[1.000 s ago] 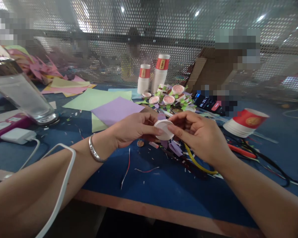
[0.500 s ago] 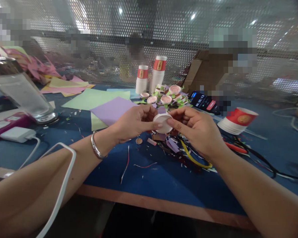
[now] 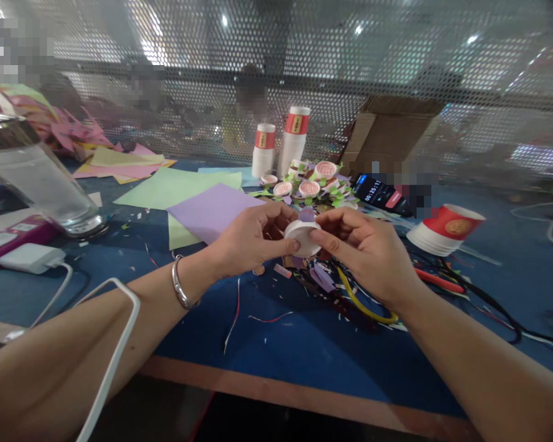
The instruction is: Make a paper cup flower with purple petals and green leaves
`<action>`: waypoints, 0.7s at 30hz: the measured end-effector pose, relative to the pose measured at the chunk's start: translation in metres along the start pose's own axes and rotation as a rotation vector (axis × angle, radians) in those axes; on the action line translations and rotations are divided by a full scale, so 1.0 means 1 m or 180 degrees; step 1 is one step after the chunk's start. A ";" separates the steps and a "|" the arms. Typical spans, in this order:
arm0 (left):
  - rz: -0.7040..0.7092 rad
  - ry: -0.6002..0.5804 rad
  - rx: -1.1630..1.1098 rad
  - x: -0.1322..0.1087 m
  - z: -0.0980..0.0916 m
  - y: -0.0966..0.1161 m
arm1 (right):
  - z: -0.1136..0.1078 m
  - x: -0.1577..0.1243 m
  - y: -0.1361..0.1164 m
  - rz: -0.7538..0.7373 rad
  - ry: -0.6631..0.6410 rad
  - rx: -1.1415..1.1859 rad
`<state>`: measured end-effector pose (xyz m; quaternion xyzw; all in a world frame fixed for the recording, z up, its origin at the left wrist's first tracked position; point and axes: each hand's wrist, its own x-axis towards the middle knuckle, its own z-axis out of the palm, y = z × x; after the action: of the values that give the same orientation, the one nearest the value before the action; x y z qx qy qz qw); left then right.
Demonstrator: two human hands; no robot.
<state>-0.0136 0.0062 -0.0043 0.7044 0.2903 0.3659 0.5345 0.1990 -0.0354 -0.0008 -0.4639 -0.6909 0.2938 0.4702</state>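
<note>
Between my two hands is a small white round disc, like the bottom of a paper cup [image 3: 303, 236], tilted with its pale face towards me. A purple paper tab [image 3: 306, 214] stands up from its far rim. My left hand [image 3: 251, 242] pinches the disc's left side, thumb on the face and fingers behind. On the right side my right hand [image 3: 366, 248] does likewise. The fingertips behind the disc are partly hidden. Just beyond lies a pile of small discs with red print [image 3: 309, 188] and green paper bits around them.
Purple paper [image 3: 214, 212] overlaps green paper [image 3: 166, 187] at left. Two stacks of paper cups [image 3: 263, 161] stand behind. A tilted red-and-white cup stack [image 3: 447, 229], a phone [image 3: 381, 194] and yellow-handled scissors [image 3: 364, 304] are at right. A glass [image 3: 46, 178] leans in view at left; a white cable [image 3: 115, 356] crosses my left arm.
Both hands and the disc sit slightly lower in the view. The purple tab shows more clearly above the rim. My grip on the disc continues.
</note>
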 end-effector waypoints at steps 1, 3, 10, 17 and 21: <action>-0.0055 -0.0004 -0.0069 -0.001 0.001 0.001 | 0.000 0.000 0.000 0.0036 -0.0017 -0.0030; -0.0133 -0.0013 -0.0241 -0.001 0.003 0.002 | 0.000 0.000 -0.002 0.0089 -0.0035 -0.0069; -0.0504 0.0122 -0.0608 -0.003 0.010 0.006 | -0.002 0.002 -0.004 0.0170 -0.0079 -0.0065; -0.0482 0.0350 -0.0461 -0.008 0.020 0.010 | -0.004 0.001 -0.005 0.0201 -0.0073 -0.0061; -0.0585 0.0717 -0.0607 -0.009 0.024 0.010 | -0.005 0.002 -0.005 0.0271 -0.0169 -0.0093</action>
<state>0.0008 -0.0165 -0.0006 0.5755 0.3755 0.4179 0.5943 0.2019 -0.0352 0.0059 -0.4918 -0.6870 0.3157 0.4320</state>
